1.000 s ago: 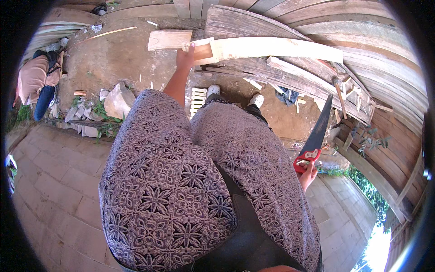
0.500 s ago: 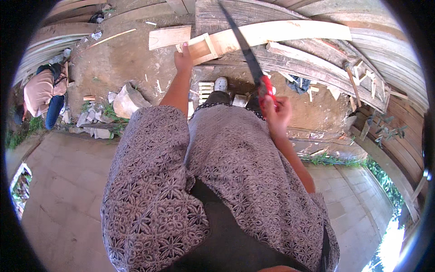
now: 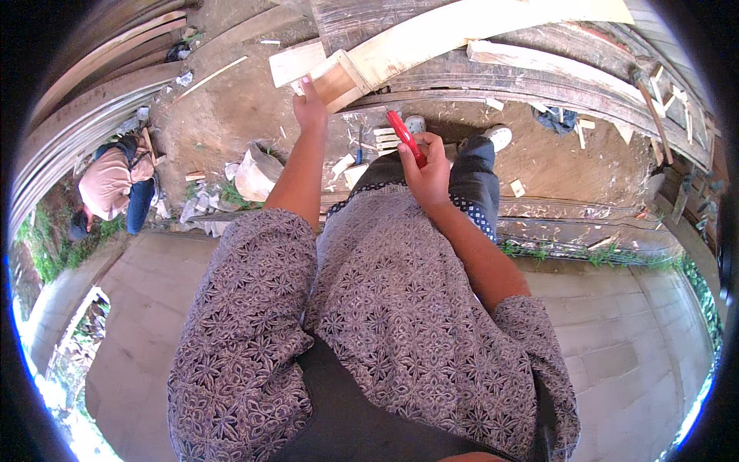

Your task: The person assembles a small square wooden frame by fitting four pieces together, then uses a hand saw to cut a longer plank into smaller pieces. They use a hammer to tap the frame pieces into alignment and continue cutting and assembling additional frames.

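A long pale board [image 3: 431,38] reaches from the middle toward the upper right, with a narrow crosspiece [image 3: 353,71] near its left end. My left hand [image 3: 310,115] is closed on that left end, a finger lying along the top. Just beyond it sits a short loose board [image 3: 299,61]. In front of my waist, my right hand [image 3: 429,171] is wrapped round the red handle [image 3: 405,137] of a handsaw. The saw's blade cannot be made out now. The handle tilts up and to the left, apart from the board.
Weathered planks [image 3: 554,73] lie beneath and beside the board. A wooden-handled tool [image 3: 652,112] leans among offcuts at right. A rock [image 3: 258,174] and rubble lie left of my feet. At far left another person [image 3: 115,182] crouches. Paving [image 3: 208,308] stretches behind me.
My right hand has moved left and closer to my middle with the saw, whose dark blade showed before. My view has shifted and my right foot shows. The left hand keeps its hold.
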